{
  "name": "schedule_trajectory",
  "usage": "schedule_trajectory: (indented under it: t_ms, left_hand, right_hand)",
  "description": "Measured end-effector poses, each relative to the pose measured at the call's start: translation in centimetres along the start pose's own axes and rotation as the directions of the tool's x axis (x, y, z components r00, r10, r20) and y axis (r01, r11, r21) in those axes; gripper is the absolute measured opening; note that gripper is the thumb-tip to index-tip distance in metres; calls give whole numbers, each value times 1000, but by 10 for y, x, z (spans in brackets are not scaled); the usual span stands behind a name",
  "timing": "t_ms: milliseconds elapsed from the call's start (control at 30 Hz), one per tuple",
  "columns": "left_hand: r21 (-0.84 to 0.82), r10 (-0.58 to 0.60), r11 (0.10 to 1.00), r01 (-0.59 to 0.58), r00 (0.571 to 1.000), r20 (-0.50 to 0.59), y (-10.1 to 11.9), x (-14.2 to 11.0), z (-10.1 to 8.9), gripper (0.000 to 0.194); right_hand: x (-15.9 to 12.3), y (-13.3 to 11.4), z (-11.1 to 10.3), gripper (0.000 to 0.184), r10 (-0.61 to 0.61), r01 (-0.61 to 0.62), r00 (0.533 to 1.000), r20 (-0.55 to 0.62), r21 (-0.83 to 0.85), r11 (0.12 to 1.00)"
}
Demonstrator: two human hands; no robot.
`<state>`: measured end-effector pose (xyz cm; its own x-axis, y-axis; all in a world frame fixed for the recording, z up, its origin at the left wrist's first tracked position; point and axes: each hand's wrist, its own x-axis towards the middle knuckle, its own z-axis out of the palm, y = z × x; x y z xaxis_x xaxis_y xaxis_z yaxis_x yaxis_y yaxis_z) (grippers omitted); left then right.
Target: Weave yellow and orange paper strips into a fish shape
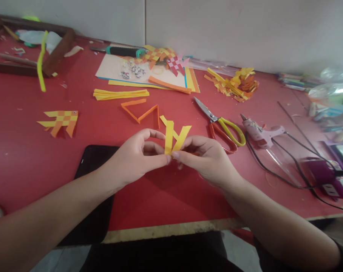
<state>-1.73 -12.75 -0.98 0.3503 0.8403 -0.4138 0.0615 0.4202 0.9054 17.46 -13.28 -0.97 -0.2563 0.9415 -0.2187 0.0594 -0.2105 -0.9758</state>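
Pinching yellow paper strips (169,138) at their lower ends with left hand (133,155) and right hand (207,155); ideally keeping edges flat, pressing lightly, avoiding stray creases.

You are at a papercraft workspace, home or studio unclear: your red-topped worktable (149,200) bears a hot glue gun (259,133), scissors (213,119), a woven-paper fish (64,119), stacked yellow paper strips (120,94) and a heap of paper scraps (236,86).

The left grip (139,155) and right grip (207,156) pinch yellow paper strips (169,138).
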Motion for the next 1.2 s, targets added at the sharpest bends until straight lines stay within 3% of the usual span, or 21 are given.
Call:
schedule_trajectory:
  t_ms: [200, 333, 667, 967, 1200]
  left_hand:
    - [-29, 6, 1000, -8, 999, -46, 0, 1, -1, 47]
    - [-44, 14, 999, -17, 998, -58, -1, 1, -1, 46]
    - [34, 75, 997, -73, 996, -54, 1, -1, 1, 42]
    - [101, 115, 989, -106, 990, -83, 2, -3, 1, 43]
    - [73, 120, 990, -119, 993, -16, 3, -5, 0, 41]
  right_hand:
    - [1, 4, -1, 19, 66, -71, 997, 31, 194, 978]
    - [0, 4, -3, 21, 122, -126, 991, 57, 63, 990]
    - [-4, -4, -3, 24, 123, -129, 992, -39, -223, 966]
    - [-5, -5, -1, 21, 72, -76, 997, -25, -274, 959]
    - [-4, -4, -1, 24, 16, -8, 999, 50, -158, 987]
